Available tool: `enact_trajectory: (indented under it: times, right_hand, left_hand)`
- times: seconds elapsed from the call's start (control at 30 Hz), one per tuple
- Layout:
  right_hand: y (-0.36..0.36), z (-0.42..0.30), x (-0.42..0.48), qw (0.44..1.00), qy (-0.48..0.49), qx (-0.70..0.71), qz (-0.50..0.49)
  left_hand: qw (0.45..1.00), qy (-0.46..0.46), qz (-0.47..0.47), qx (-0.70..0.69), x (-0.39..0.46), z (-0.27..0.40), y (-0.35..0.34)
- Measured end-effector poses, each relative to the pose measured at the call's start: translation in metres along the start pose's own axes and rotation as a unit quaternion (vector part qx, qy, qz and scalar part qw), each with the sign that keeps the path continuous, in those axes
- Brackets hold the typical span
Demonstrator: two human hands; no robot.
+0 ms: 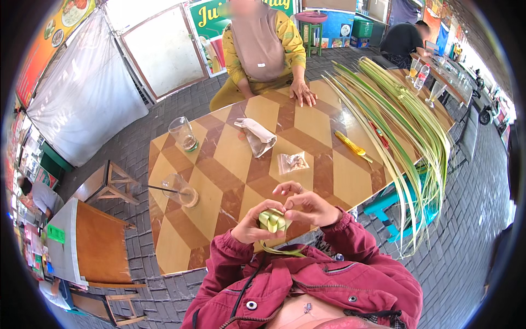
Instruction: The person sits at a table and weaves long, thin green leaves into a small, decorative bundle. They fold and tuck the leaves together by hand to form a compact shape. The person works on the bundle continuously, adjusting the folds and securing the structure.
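A small woven pouch of pale green palm-leaf strips [273, 221] sits in my left hand [250, 224], gripped between thumb and fingers. From the other side, the thumb and index finger of my right hand [311, 207] pinch at its upper corner; the other fingers are raised. Loose leaf tails [283, 251] hang below the pouch in front of my jacket. Both hands are above the near edge of the patterned table [234, 187]. Beyond them lies a small clear plastic bag [293, 162] with pale pieces inside.
Long palm-leaf strips [404, 107] drape over the table's right side, near a yellow cutter knife [349, 142] and a red cutter [379, 134]. Two used glasses [183, 135] stand left of a folded cloth pouch [257, 135]. Opposite sits a person, one hand [303, 92] on the table.
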State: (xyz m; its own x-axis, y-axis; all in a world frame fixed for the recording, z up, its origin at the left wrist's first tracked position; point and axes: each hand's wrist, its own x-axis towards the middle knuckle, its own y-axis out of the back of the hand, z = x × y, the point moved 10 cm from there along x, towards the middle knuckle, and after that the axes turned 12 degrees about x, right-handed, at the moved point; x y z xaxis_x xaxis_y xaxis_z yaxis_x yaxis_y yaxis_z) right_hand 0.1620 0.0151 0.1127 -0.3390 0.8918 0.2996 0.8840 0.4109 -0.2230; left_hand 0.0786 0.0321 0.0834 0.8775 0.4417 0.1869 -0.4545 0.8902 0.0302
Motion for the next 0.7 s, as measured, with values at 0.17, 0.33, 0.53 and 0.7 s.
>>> enact_trajectory:
  times: [0.17,0.33,0.53,0.7]
  right_hand:
    - [0.01,0.012,-0.002,0.918,0.038,0.393,0.038]
    - [0.029,-0.013,0.0,0.952,0.122,0.204,0.192]
    - [0.014,-0.036,-0.005,0.966,0.132,-0.102,0.197]
    - [0.021,-0.035,0.001,0.97,0.129,-0.041,0.204]
  left_hand:
    - [0.985,-0.049,0.013,-0.166,0.019,0.015,-0.006]
    - [0.909,-0.092,0.106,-0.391,0.033,0.015,0.01]
    - [0.919,-0.199,0.222,-0.257,0.025,0.025,0.026]
    - [0.963,-0.163,0.198,-0.079,0.024,0.018,0.037]
